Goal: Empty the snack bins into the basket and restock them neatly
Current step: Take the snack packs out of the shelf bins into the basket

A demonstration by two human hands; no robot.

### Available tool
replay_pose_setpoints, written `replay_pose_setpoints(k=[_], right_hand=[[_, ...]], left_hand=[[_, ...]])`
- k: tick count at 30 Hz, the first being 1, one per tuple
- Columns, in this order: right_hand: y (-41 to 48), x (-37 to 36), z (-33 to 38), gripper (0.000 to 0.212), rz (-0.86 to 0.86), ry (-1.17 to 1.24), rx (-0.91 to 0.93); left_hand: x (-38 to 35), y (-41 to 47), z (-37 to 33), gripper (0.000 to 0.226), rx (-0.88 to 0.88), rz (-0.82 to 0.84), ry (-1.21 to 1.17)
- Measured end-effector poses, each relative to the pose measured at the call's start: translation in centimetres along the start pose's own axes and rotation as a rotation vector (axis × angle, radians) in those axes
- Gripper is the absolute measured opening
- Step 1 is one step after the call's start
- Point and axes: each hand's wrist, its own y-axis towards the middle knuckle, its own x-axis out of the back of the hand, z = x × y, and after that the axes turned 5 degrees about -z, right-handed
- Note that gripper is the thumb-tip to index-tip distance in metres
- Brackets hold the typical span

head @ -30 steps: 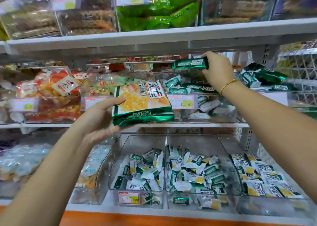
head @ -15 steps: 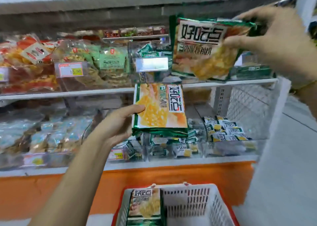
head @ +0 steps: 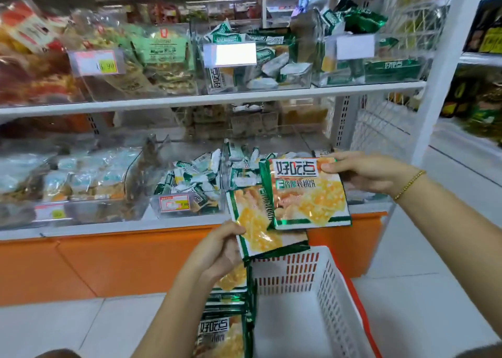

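Note:
My left hand [head: 217, 251] grips a green-edged snack pack with yellow crackers [head: 255, 227] just above the white basket [head: 331, 289]. My right hand [head: 364, 171] pinches the top corner of a second pack of the same kind [head: 307, 191], which overlaps the first. More of these packs [head: 222, 330] stand stacked in the basket's left side. Clear snack bins on the middle shelf [head: 255, 66] and lower shelf [head: 190, 183] hold small green-and-white packets.
The shelf unit has an orange base [head: 108, 262] right behind the basket. Clear bins of other snacks [head: 54, 66] fill the left. A white upright post [head: 445, 66] and wire mesh end the shelf at right; tiled floor [head: 448, 249] lies beyond.
Both hands came down from shelf height to just over the basket. The right hand's pack now lies over the left hand's pack. The view tilted down and the basket shows more.

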Motion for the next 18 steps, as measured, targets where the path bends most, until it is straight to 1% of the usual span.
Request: replay_pose_setpoints(k=[1,2,3,4,7,8,10,11,13,14,15,16,17,18], right_hand=[[0.4,-0.3,-1.5,0.048,-0.011,0.089,-0.035],[0.7,-0.7,-3.1,0.051,-0.039,0.173,-0.063],[0.9,-1.3,-4.6,0.05,-0.066,0.258,-0.085],[1.1,-2.1,-6.0,0.045,-0.088,0.336,-0.107],[0.6,-5.8,-9.5,0.026,-0.128,0.485,-0.156],[0.2,-7.2,-10.5,0.023,-0.133,0.493,-0.156],[-0.8,-9.8,-12.2,0.018,-0.163,0.457,-0.137],[-1.4,-11.0,-12.9,0.016,-0.183,0.421,-0.115],[-2.2,-13.1,-14.4,0.013,-0.276,0.297,-0.03],[-2.6,-14.1,-14.9,0.017,-0.341,0.187,0.027],[-2.8,-15.0,-15.6,0.028,-0.397,0.066,0.072],[-2.9,-15.7,-16.2,0.045,-0.431,-0.032,0.091],[-3.0,-16.3,-17.0,0.063,-0.436,-0.062,0.079],[-3.1,-16.8,-17.6,0.076,-0.417,-0.024,0.055]], left_hand=[[0.2,-0.2,1.2,0.031,0.012,-0.03,-0.034],[0.5,-0.2,2.4,0.03,0.012,-0.059,-0.046],[0.8,-0.2,3.4,0.037,0.015,-0.085,-0.064],[1.0,-0.1,4.4,0.041,0.007,-0.117,-0.088],[0.7,-0.7,6.8,0.024,-0.053,-0.176,-0.215],[0.4,-1.0,7.6,0.017,-0.068,-0.2,-0.246],[0.4,-1.4,9.0,0.022,-0.105,-0.256,-0.296],[0.5,-1.6,9.7,0.025,-0.103,-0.268,-0.326],[1.3,-1.7,11.0,0.027,-0.066,-0.306,-0.395],[2.2,-1.5,11.8,0.025,-0.037,-0.327,-0.425],[2.7,-1.6,12.1,0.022,0.0,-0.35,-0.437],[3.0,-1.8,12.5,0.027,0.029,-0.366,-0.43],[3.3,-1.9,12.7,0.049,0.059,-0.387,-0.426],[3.9,-1.7,13.1,0.07,0.078,-0.387,-0.432]])
